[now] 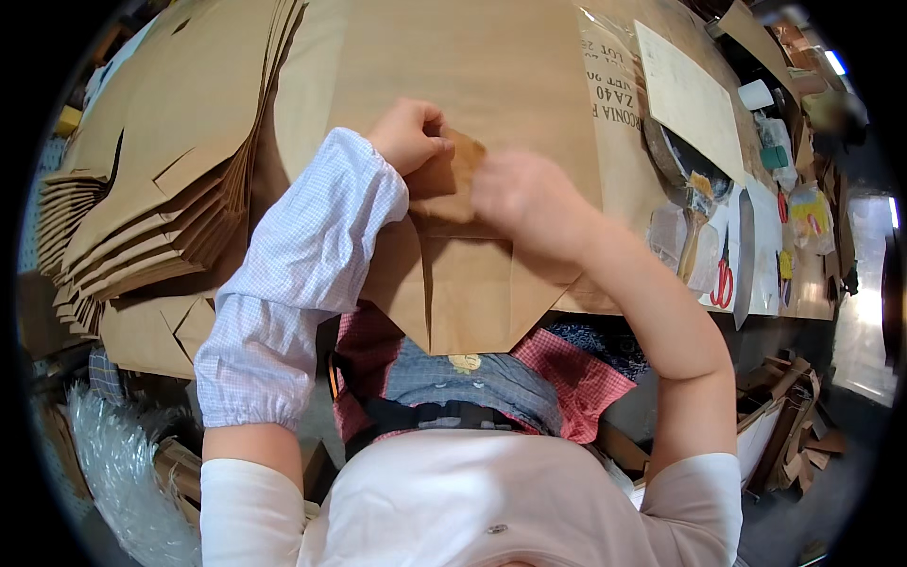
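A large brown paper bag [463, 66] lies flat on the table in front of me. Its near end is folded into a pointed flap [472, 293] that hangs past the table edge. On top of the bag is a smaller piece of brown paper [452, 180], partly lifted or creased. My left hand [411, 137], below a checked sleeve cover, is closed with thumb and forefinger pinched at the upper left of this piece. At its right edge my right hand [529, 198] is smeared by motion, so its fingers cannot be made out.
To the left rises a fanned stack of folded brown paper bags [179, 189]. On the right lie a pale board [690, 94], a brush [699, 203], red-handled scissors [723, 279] and a long knife [744, 246]. Clear plastic strips [128, 482] hang at the lower left.
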A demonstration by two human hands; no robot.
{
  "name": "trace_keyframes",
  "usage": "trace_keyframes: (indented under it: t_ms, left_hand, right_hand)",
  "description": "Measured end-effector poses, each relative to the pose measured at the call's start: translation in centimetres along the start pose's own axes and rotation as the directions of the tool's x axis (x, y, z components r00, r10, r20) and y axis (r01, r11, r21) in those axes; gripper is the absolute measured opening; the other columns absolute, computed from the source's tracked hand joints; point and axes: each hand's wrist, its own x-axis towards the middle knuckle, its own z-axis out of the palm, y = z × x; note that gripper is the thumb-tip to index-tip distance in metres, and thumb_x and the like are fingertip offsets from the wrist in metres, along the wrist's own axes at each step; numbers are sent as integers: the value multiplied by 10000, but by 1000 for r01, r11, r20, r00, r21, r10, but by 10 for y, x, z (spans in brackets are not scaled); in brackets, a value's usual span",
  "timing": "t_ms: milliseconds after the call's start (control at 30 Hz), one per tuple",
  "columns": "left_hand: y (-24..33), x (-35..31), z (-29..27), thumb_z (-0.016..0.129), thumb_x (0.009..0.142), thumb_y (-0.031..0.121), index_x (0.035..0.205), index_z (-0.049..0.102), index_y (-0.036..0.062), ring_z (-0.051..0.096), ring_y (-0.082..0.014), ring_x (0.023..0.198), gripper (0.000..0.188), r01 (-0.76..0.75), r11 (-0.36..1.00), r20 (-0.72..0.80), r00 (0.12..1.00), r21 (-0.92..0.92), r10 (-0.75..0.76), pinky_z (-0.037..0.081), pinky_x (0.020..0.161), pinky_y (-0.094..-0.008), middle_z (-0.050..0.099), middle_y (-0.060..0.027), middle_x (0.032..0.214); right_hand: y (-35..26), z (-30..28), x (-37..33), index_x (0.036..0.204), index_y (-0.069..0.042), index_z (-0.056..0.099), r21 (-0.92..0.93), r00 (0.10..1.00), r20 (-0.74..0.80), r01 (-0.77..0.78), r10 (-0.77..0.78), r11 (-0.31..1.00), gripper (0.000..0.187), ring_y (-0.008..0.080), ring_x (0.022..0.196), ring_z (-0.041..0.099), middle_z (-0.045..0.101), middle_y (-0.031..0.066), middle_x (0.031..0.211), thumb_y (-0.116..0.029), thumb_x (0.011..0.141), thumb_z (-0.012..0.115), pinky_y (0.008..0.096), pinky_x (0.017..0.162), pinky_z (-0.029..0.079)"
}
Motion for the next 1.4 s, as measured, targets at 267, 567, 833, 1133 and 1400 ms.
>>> trace_keyframes:
  t_ms: [267, 567, 833, 1133, 1400]
  left_hand:
    - [16, -11, 14, 632, 721, 25, 754, 622, 33, 586, -223, 756, 35, -143, 549, -337, 655, 823, 676, 463, 702, -372, 611, -80, 680]
    - [78, -96, 59, 563, 800, 124, 937, 688, 83, 621, -248, 891, 190, -376, 498, 551, 791, 781, -267, 489, 766, -366, 669, -70, 832]
    - [-17, -131, 30, 567, 791, 114, 990, 678, 59, 638, -253, 911, 234, -77, 444, -198, 817, 893, 541, 509, 766, -352, 678, -77, 869]
    - [12, -98, -5, 670, 623, 28, 1090, 584, -4, 593, -327, 1020, 476, -68, 924, 116, 993, 376, 26, 471, 887, -371, 614, -173, 1032]
    - [1, -94, -26, 747, 547, 111, 1126, 612, -13, 547, -349, 1095, 608, -256, 929, 328, 931, 268, 162, 452, 944, -357, 561, -187, 1172]
  right_hand:
    - [-51, -13, -25, 958, 49, 615, -229, 889, 407, -122, 208, 966, 464, 258, 781, 621, 635, 132, 899, -387, 799, 628, 354, 690, 490]
    - [-5, -8, 17, 1000, -4, 631, -235, 366, 857, -347, 362, 908, 425, 287, 847, 665, 664, 137, 833, -251, 687, 776, 383, 709, 512]
    - [-14, -11, -37, 1012, -85, 685, -401, 397, 718, -435, 572, 806, 351, 238, 946, 678, 694, 103, 1008, -134, 674, 768, 345, 752, 554]
    - [-28, -25, -48, 978, -52, 598, -193, 706, 509, -464, 492, 865, 338, 295, 831, 639, 616, 114, 853, -64, 645, 650, 408, 685, 515]
    - [-20, -21, -48, 739, -16, 644, 132, 788, 458, -518, 411, 845, 167, 352, 768, 618, 615, 164, 769, -177, 711, 675, 449, 672, 497]
